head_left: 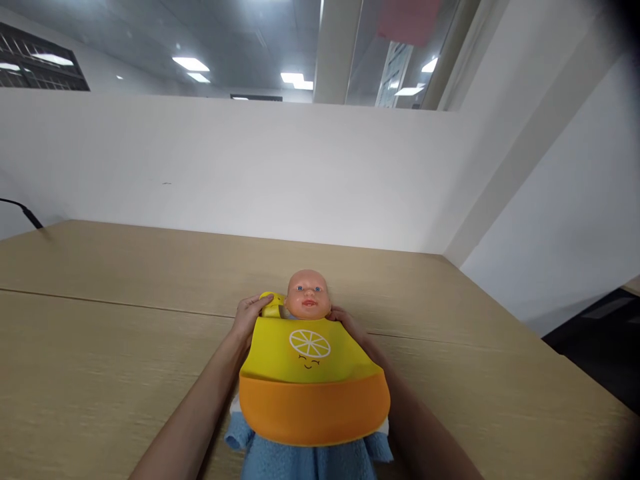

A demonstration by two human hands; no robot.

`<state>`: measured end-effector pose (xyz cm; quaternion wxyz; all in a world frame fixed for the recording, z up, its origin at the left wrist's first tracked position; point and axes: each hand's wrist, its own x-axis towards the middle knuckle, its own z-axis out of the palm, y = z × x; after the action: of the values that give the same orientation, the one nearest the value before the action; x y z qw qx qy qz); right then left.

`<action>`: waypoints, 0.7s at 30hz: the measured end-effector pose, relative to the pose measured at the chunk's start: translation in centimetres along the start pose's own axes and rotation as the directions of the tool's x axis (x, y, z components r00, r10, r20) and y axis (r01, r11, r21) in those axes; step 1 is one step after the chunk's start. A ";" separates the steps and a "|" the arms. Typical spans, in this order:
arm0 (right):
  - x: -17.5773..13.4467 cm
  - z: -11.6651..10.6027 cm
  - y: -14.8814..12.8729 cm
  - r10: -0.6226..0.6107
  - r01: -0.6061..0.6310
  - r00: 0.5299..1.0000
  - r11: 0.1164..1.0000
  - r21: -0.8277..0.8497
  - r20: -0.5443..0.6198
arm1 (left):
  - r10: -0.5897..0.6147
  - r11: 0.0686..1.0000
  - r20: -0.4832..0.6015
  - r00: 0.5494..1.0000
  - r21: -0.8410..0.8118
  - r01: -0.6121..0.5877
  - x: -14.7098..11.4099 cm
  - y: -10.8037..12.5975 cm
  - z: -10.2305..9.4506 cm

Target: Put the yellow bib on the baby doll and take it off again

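Note:
A baby doll (307, 293) in blue fleece clothes (305, 463) lies face up on the wooden table. Across its chest is a yellow bib (270, 353) with a white citrus slice, a smiling face and an orange catch pocket (315, 410). My left hand (249, 317) pinches the bib's yellow neck strap beside the doll's head, on the left. At the right side of the doll's neck is my right hand (344, 319), its fingertips partly hidden behind the head and bib. What those fingers hold, if anything, does not show.
The wooden table (125, 360) has a seam running across it. A white wall (225, 167) with glass above stands behind. A black cable (30, 215) lies at the far left, and a dark object (595, 340) is beyond the table's right edge.

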<state>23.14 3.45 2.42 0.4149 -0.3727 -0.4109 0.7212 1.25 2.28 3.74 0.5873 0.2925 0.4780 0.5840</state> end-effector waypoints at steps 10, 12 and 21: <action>0.3 -0.6 0.2 0.027 -0.028 0.999 0.999 -0.022 -0.021 | -0.088 0.994 -0.013 0.996 -0.065 0.087 1.7 -1.5 -0.8; 0.5 -0.8 0.4 0.027 -0.028 0.999 0.999 -0.021 -0.025 | -0.114 0.990 0.021 0.993 -0.075 0.116 1.7 -1.4 -0.9; 0.6 -0.8 0.4 0.007 -0.007 1.000 1.000 -0.013 0.008 | -0.204 0.973 0.180 0.962 -0.070 0.219 0.4 -0.5 -0.4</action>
<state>23.45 4.05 1.60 0.4084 -0.3739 -0.4161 0.7213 1.07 2.48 3.06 0.6978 0.2626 0.4275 0.5113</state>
